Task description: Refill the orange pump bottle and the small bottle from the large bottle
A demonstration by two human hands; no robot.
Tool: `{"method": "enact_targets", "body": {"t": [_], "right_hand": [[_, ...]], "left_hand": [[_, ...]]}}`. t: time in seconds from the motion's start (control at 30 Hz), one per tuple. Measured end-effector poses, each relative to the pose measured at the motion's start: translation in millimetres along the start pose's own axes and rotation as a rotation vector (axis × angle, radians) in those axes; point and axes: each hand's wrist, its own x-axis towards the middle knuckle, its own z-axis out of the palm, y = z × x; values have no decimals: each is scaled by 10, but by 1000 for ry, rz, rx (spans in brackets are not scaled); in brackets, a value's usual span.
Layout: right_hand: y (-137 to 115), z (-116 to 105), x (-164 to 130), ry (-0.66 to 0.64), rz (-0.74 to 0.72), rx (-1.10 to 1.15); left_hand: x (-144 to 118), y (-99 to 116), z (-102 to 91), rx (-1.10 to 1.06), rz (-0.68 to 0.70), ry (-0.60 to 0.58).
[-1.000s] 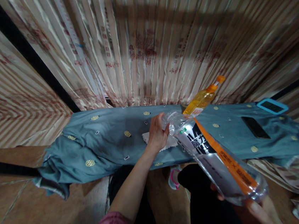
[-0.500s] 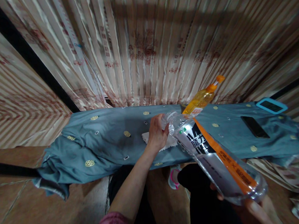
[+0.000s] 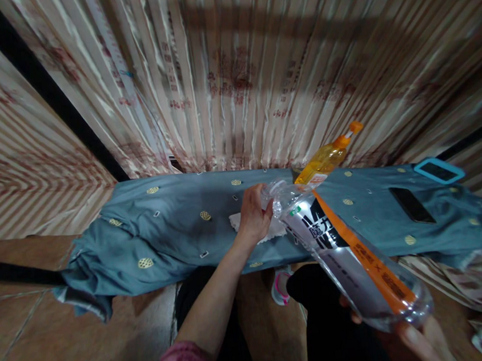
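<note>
- The right hand [image 3: 416, 337] cups the base of a large clear plastic bottle with a black-and-white label and an orange stripe [image 3: 353, 263], fingers curled under it. Only the fingertips show at the lower edge of the view, so the grip looks like a supporting cradle that carries the weight from below.
- The bottle lies tilted, its neck pointing up and away from that hand toward the left hand [image 3: 253, 216], which lets both hands work on opposite ends at once.
- The left hand closes its fingers and thumb around the bottle's mouth. Whether a cap sits under them I cannot tell, since the fingers cover it.
- Just beneath the left hand lies a small white cloth [image 3: 267, 230], spread flat on a grey-blue patterned fabric covering a low bench [image 3: 177, 233], seemingly placed to catch drips.
- Just beyond the left hand stands a yellow liquid bottle with an orange nozzle cap [image 3: 327, 160], leaning against the striped curtain [image 3: 233, 72].
- Well to the right of both hands, a black phone [image 3: 411, 205] and a blue-cased device [image 3: 438, 171] lie flat, apart from the bottle.
</note>
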Motion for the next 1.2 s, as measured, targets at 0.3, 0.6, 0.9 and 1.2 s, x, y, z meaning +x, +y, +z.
{"method": "enact_targets", "body": {"t": [0.3,0.6,0.9,1.2], "right_hand": [[54,-51,16,-37,-34,-4],[55,-98,50,-47,-50,-21],[90,-141,56,-71,-50,-17],[80,-73,-57,35,47,16]], "left_hand": [[-2,-11,11,-6,2,0],[0,-11,14,-14,4,12],[2,-14,19,-14,4,8],[-9,-14,11,-17,14,22]]}}
